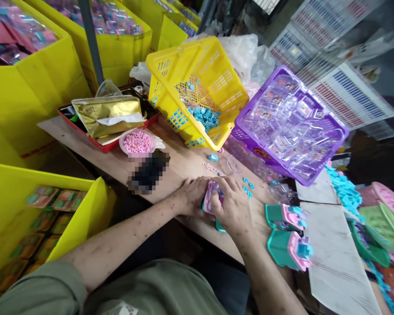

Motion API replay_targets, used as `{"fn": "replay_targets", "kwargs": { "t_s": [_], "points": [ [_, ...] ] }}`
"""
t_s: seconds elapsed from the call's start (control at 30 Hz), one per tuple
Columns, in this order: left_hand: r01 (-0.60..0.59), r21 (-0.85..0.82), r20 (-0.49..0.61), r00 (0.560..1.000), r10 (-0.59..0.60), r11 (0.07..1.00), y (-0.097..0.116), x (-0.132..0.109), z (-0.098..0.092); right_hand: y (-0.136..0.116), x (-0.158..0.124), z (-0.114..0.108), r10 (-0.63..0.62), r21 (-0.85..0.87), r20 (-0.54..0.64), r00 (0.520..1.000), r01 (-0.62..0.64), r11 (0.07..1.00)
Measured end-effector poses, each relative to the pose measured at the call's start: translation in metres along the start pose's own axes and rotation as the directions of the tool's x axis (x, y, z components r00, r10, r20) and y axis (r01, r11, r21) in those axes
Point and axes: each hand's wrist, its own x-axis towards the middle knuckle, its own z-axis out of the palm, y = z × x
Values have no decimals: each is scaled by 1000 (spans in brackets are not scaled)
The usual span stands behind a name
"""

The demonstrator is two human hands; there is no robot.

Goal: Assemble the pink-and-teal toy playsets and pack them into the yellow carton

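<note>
Both hands meet at the near edge of the wooden tabletop [184,164]. Left hand [192,197] and right hand [233,210] are closed together around a small pink-and-teal toy piece [212,197]; fingers wrap its sides, pink face showing between them, teal edge visible below the right hand. The piece sits low, at or just above the tabletop surface; contact underneath cannot be told. Just right of the hands, two finished-looking teal-and-pink toy units [289,234] lie side by side. Small blue parts [248,186] scattered just beyond the right hand. Farther back: tilted yellow basket [197,87] holding loose blue pieces, and beside it to the right a purple basket [292,127] full of clear plastic blister packs. A pink bowl [138,143] of pink pieces stands near a red tray [108,144] carrying a gold foil bag [108,113]. A blurred dark object [149,173] lies between bowl and hands. Large yellow bins [26,87] line the left side, the nearest one [42,214] holding packaged items.
</note>
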Motion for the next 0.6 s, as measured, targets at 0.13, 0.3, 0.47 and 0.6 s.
{"fn": "replay_targets", "kwargs": {
  "t_s": [0.13, 0.3, 0.47, 0.6],
  "points": [
    [-38, 1, -35, 999, 38, 999, -1, -3, -8, -11, -1, -5, 44, 20, -6, 999, -44, 999],
    [107, 118, -92, 991, -96, 987, -2, -23, -62, 14, -27, -33, 110, 191, -174, 979, -76, 979],
    [155, 194, -512, 858, -35, 969, 53, -52, -94, 100, -76, -25, 386, 333, -262, 884, -293, 896],
    [-28, 10, -308, 951, 30, 1000, 95, -53, -28, 158, -44, -10, 342, 291, -167, 925, -285, 913]
  ]
}}
